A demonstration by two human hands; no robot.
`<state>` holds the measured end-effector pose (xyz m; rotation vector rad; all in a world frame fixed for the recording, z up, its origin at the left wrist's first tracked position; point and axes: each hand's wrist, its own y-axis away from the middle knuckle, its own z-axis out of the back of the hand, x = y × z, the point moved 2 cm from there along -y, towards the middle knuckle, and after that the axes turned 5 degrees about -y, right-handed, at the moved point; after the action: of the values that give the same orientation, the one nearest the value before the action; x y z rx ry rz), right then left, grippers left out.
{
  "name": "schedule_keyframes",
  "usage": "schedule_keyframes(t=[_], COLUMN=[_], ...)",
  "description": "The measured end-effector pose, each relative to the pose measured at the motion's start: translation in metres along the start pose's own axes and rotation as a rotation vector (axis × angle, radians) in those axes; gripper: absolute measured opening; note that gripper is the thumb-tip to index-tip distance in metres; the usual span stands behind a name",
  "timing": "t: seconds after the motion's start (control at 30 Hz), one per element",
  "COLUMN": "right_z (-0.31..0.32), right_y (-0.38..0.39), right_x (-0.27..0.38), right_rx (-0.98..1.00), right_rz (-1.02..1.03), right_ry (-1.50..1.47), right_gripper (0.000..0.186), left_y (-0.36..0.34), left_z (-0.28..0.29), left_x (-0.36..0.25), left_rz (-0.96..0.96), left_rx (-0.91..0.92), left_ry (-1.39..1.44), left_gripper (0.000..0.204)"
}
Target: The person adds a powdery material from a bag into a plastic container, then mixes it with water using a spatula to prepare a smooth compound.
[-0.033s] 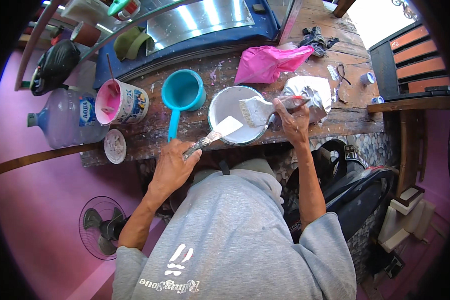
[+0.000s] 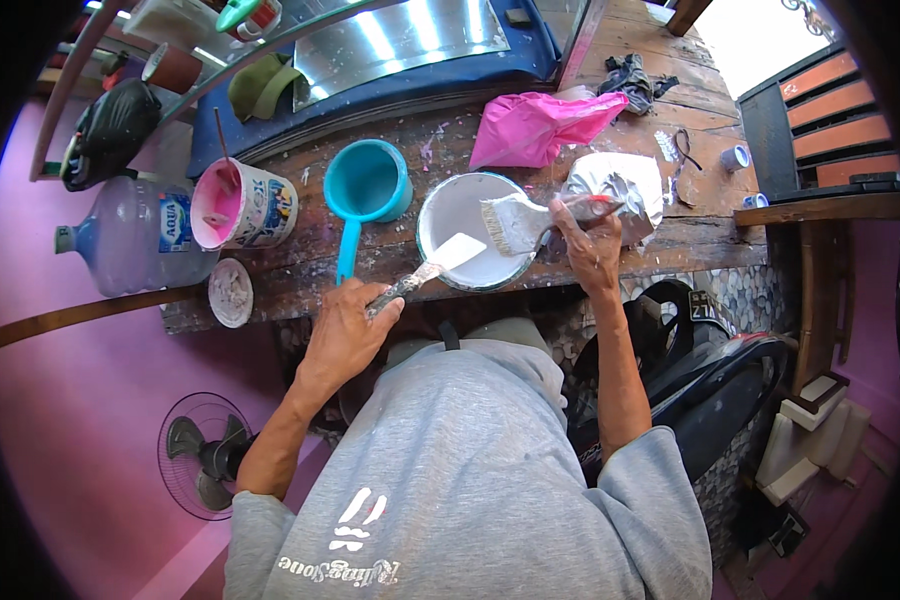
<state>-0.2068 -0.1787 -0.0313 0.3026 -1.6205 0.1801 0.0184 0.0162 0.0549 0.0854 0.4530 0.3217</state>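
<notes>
A wide paint brush (image 2: 528, 220) with white-coated bristles is gripped by its handle in my right hand (image 2: 592, 250), the fingers closed. Its bristles hang over the right side of a round paint tub (image 2: 425, 248) holding whitish paint. My left hand (image 2: 345, 330) is closed around the paint-spattered handle of a putty knife (image 2: 458, 254). That white-coated blade reaches over the tub's near left rim, pointing toward the brush but apart from it. Left of the tub stands a turquoise dipper (image 2: 402, 190), its handle pointing toward me.
Farther left are a pink-stained bucket (image 2: 275, 215) with a stick, a round lid (image 2: 231, 293) and a large water bottle (image 2: 135, 235). A pink plastic bag (image 2: 520, 130) and a silvery crumpled packet (image 2: 635, 180) lie on the wooden table (image 2: 685, 110). A fan (image 2: 207, 455) stands lower left.
The paint brush and my right hand have shifted very slightly to the right. My left hand and the putty knife look the same.
</notes>
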Motion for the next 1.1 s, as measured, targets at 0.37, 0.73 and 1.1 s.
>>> schedule_keyframes(t=[0.37, 0.73, 1.1], right_z=[0.008, -0.011, -0.02], right_y=[0.026, 0.01, 0.001], right_x=[0.003, -0.011, -0.003], right_rx=[-0.038, -0.022, -0.057], right_rz=[0.004, -0.043, 0.206], right_ry=[-0.155, -0.178, 0.172], right_gripper=[0.01, 0.018, 0.02], left_y=[-0.018, -0.016, -0.006], left_z=[-0.002, 0.0, 0.01], left_x=[0.014, 0.021, 0.044], left_rz=[0.388, 0.406, 0.471], left_rx=[0.433, 0.519, 0.409], left_ry=[0.516, 0.676, 0.627], left_gripper=[0.039, 0.037, 0.035])
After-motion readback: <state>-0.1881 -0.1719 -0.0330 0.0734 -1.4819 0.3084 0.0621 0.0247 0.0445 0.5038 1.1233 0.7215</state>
